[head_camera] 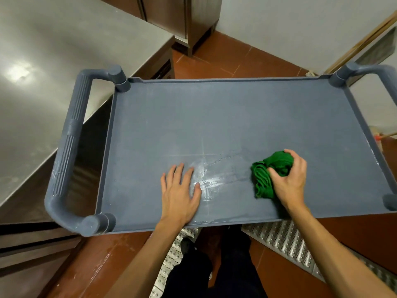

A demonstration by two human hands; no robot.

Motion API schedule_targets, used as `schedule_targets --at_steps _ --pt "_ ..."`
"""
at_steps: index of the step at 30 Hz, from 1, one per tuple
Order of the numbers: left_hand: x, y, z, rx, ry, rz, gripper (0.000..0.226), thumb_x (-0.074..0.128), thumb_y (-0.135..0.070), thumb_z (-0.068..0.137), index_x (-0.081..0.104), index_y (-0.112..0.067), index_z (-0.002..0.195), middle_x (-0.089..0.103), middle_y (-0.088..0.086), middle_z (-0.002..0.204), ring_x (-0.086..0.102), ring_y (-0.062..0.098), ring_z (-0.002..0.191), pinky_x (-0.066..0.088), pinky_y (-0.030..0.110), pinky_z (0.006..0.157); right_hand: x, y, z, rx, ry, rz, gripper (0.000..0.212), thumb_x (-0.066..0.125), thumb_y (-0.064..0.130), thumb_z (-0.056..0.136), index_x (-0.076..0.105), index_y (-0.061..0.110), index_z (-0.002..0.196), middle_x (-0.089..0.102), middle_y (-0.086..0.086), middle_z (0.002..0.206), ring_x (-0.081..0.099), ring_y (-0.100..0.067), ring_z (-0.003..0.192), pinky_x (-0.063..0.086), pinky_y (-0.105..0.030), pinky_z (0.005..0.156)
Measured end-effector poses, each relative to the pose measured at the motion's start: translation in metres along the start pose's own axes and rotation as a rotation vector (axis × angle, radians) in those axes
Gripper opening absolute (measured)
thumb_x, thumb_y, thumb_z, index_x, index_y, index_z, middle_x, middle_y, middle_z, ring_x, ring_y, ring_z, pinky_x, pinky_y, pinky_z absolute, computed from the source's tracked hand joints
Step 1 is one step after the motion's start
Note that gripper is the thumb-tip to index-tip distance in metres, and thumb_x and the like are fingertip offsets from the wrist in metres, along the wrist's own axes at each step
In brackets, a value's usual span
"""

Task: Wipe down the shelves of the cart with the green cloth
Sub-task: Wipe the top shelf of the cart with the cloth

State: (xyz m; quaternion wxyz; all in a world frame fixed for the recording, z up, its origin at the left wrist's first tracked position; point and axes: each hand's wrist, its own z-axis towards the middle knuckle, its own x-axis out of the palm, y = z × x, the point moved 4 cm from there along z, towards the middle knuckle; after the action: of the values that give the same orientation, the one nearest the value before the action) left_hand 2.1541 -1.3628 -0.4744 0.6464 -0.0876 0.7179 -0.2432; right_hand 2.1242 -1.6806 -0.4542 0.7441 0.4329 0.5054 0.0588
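The grey plastic cart's top shelf point(225, 117) fills the middle of the view, with a raised rim and a handle at each end. A bunched green cloth point(267, 175) lies on the shelf's near right part, and my right hand point(290, 181) is closed over it, pressing it onto the surface. My left hand point(182, 194) rests flat on the shelf near the front edge, fingers spread, holding nothing. Between the two hands a wet, shiny streak point(212, 179) marks the shelf. The lower shelves are hidden under the top one.
A stainless steel counter point(43, 67) runs along the left, close to the cart's left handle point(68, 147). A steel cabinet point(189, 20) stands at the back. Wooden broom handles point(361, 41) lean on the right wall. A perforated metal floor grate point(285, 239) lies by my legs.
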Motion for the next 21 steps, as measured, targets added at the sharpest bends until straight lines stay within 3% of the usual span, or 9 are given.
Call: schedule_targets --at_steps 7,10,17,21 --pt "-0.009 0.021 -0.030 -0.051 -0.120 -0.004 0.044 0.047 -0.035 0.096 0.058 -0.015 0.134 0.049 0.006 0.148 0.038 0.026 0.143 0.019 0.053 0.121 0.043 0.019 0.030 0.164 -0.186 0.105 0.076 0.070 0.036 0.066 0.045 0.014 0.134 0.052 -0.014 0.122 0.049 -0.033 0.114 0.040 -0.045 0.101" --pt "-0.009 0.022 -0.029 -0.068 -0.140 -0.052 0.042 0.048 -0.029 0.098 0.055 -0.011 0.135 0.048 0.009 0.148 0.040 0.029 0.141 0.026 0.057 0.117 0.073 0.053 0.013 0.032 -0.058 0.113 0.070 0.071 0.033 0.065 0.049 0.018 0.130 0.054 -0.007 0.120 0.051 -0.028 0.110 0.042 -0.040 0.098" --pt "-0.011 0.025 -0.030 -0.104 -0.186 -0.138 0.044 0.036 -0.022 0.102 0.048 -0.003 0.140 0.049 0.013 0.147 0.042 0.031 0.137 0.032 0.054 0.114 0.129 0.133 -0.092 -0.287 0.449 0.196 0.067 0.071 0.038 0.061 0.053 0.025 0.124 0.054 0.008 0.127 0.048 -0.015 0.116 0.040 -0.027 0.099" --pt "-0.012 0.024 -0.032 -0.148 -0.187 -0.171 0.046 0.030 -0.022 0.101 0.046 -0.004 0.141 0.049 0.011 0.146 0.042 0.028 0.137 0.031 0.046 0.117 0.123 0.129 -0.116 -0.257 0.527 0.232 0.068 0.072 0.037 0.065 0.048 0.032 0.128 0.050 0.015 0.128 0.046 -0.008 0.119 0.041 -0.025 0.098"
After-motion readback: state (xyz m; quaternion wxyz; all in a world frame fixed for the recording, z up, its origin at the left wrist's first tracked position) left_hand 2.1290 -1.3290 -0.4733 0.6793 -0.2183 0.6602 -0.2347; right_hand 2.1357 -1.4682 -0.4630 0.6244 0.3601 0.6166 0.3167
